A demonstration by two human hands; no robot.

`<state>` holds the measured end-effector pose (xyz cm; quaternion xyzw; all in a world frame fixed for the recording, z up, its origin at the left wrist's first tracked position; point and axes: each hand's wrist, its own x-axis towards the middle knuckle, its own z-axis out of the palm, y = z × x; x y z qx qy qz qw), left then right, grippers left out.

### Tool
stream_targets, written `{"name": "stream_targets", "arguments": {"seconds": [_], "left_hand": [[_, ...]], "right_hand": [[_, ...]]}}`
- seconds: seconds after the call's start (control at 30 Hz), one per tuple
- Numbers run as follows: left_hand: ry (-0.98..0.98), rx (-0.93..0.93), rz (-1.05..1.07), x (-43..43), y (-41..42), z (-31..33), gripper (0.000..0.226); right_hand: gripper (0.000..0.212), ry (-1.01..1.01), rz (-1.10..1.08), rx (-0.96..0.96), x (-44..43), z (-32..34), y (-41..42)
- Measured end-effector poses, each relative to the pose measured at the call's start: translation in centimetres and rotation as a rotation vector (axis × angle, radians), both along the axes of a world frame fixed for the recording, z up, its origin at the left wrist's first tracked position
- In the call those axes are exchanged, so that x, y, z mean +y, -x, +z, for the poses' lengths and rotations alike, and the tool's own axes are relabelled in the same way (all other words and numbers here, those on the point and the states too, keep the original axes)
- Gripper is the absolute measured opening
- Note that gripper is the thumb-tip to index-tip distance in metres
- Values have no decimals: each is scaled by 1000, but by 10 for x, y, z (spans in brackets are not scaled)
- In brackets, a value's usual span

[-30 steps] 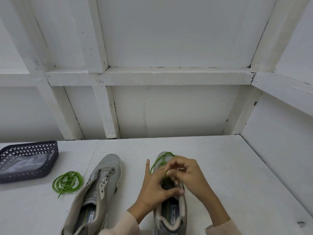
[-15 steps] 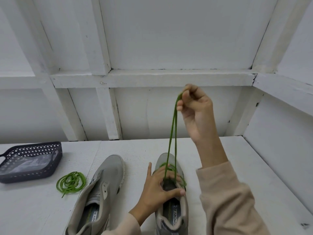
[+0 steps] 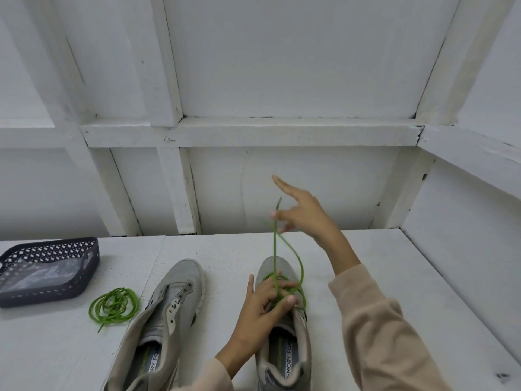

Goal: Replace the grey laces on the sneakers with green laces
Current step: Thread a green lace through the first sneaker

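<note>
Two green lace (image 3: 274, 249) strands are rising from the sneaker (image 3: 282, 266) your left grip (image 3: 260, 307) is clamping, toward your right grip (image 3: 304, 214) above; whether that one is pinching them is unclear. Be pulling both ends level.

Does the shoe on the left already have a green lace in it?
No, the left sneaker has bare eyelets, and a coiled green lace lies on the table beside it.

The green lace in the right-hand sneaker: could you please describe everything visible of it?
The green lace is a thin, bright cord, partly threaded through the front of the right-hand sneaker. The left hand pinches it there. One strand rises straight to the right hand, its tip poking above the thumb; another sags in a loose curve beside it.
</note>
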<state>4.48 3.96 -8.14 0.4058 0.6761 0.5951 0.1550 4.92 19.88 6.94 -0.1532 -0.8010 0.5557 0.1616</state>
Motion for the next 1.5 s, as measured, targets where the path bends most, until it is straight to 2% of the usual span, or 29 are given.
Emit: {"name": "stream_targets", "arguments": {"seconds": [0.1, 0.23, 0.27, 0.37, 0.43, 0.53, 0.63, 0.77, 0.9, 1.1, 1.3, 1.43, 1.5], "left_hand": [[-2, 22, -5, 0, -2, 3, 33], [8, 3, 9, 1, -5, 2, 38], [6, -2, 17, 2, -5, 1, 40], [23, 41, 42, 5, -6, -1, 46], [44, 65, 64, 6, -5, -4, 46], [46, 72, 92, 6, -2, -9, 48], [42, 66, 101, 7, -1, -12, 49], [53, 7, 82, 7, -1, -12, 35], [70, -10, 38, 6, 0, -9, 31], [-6, -91, -15, 6, 0, -6, 28], [22, -123, 33, 4, -4, 2, 27], [23, -170, 41, 4, -2, 1, 47], [34, -167, 45, 4, -1, -1, 52]], "right_hand": [[67, -17, 39, -82, 7, -21, -17], [12, -4, 109, -156, 14, -31, -53], [9, -25, 147, -207, 15, -35, -61], [11, -98, 242, -427, 13, -55, -79], [10, -98, 204, -480, 8, -73, -83], [4, -33, 102, -409, 2, -87, -84], [18, 78, 110, -371, -1, -90, -84], [20, 152, 76, -335, -5, -90, -80], [30, 284, 96, -202, -10, -87, -77], [28, 135, 152, -203, -19, -78, -66], [17, 258, 252, -137, -28, -70, -57], [5, 306, 180, -83, -36, -65, -51], [9, 311, 110, -52, -37, -62, -48]]}}
